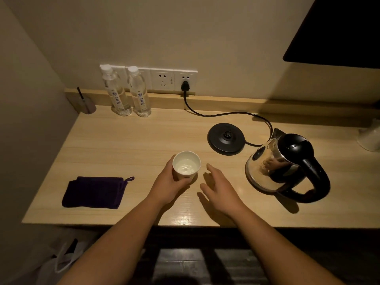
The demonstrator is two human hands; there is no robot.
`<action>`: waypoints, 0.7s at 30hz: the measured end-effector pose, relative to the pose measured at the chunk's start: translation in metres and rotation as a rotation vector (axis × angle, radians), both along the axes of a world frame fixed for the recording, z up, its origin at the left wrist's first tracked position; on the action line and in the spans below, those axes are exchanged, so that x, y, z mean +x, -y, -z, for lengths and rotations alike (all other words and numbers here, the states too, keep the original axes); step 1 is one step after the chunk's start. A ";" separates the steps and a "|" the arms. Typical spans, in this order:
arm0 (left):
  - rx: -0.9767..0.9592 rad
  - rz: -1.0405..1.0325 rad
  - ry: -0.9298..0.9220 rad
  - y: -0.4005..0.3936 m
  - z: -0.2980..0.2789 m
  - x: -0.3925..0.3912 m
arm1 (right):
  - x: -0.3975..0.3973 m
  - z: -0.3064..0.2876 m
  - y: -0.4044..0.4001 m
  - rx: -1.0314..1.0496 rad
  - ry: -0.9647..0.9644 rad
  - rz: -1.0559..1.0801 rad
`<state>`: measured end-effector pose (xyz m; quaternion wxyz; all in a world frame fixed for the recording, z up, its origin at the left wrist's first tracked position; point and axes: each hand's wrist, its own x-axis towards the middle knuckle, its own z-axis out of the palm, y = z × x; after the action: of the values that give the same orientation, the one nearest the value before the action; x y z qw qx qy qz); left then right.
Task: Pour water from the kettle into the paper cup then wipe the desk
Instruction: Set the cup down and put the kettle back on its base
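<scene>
Pale wood tabletop [123, 145]: the left hand [170, 185] wraps its fingers [186, 183] round the paper cup [186, 166] at centre, which seems to hold some water; the right hand [220, 192] hovers spread and empty just at the cup's 3 o'clock. The light cup could tip if squeezed or nudged. The steel kettle [283, 167] stands off its base [225, 138], further out at 3 o'clock, cord [226, 114] trailing behind. A purple cloth [94, 192] waits at 9 o'clock; two bottles [127, 93] at 11.

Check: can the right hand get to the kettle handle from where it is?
Probably yes. The right hand is open and empty, the kettle stands off its base to that side, and bare desk lies between them.
</scene>
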<state>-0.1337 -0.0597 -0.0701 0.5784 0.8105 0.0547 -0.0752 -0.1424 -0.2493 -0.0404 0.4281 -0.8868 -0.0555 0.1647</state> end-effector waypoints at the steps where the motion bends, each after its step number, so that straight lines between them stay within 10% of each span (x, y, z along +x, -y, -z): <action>1: -0.010 0.006 0.000 -0.003 -0.001 -0.001 | 0.006 0.007 -0.008 0.055 -0.073 0.013; 21: 0.025 0.049 0.031 -0.064 -0.002 0.146 | 0.167 0.021 -0.091 0.288 -0.039 0.112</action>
<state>0.0124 0.0047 -0.0686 0.5670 0.8198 0.0268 -0.0758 0.0251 -0.1582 -0.0618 0.5603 -0.8146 -0.0206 0.1483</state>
